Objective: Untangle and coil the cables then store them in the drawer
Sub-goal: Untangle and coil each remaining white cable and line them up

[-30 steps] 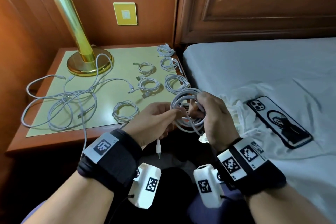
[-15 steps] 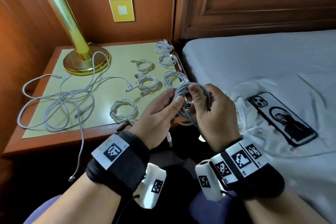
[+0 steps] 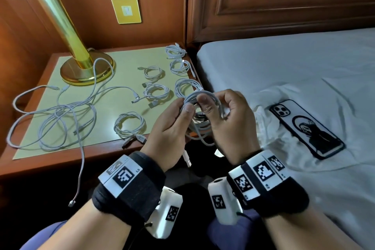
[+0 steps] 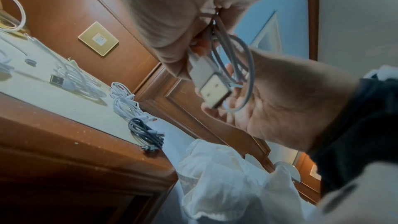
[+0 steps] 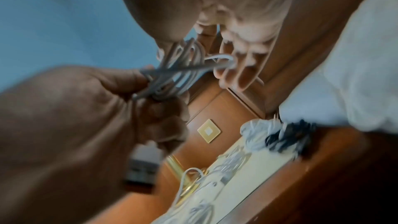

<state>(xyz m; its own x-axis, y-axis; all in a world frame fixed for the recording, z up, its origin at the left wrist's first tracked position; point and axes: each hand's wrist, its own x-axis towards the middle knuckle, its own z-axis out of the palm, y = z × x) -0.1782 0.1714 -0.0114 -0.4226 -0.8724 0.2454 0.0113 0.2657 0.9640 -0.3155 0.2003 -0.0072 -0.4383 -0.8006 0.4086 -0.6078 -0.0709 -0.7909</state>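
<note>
Cable coil (image 3: 199, 105) still gripped by both hands, left hand (image 3: 172, 128), right hand (image 3: 229, 122), USB plug (image 3: 187, 160) dangling lower than before.

Glossy brass lamp base (image 3: 87, 71) at upper left; polished reddish wooden nightstand (image 3: 50, 160); matt white rubbery coiled cable (image 3: 129, 126); crumpled white cotton bedsheet (image 3: 284, 71).

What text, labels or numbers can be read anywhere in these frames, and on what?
"L5": on the white marker tag of the left wristband, small but legible.
Right wristband tags: tiny print, too small to read.
Phone case: a hooded-figure picture, no words.
Yellow wall plate: no writing.
</note>
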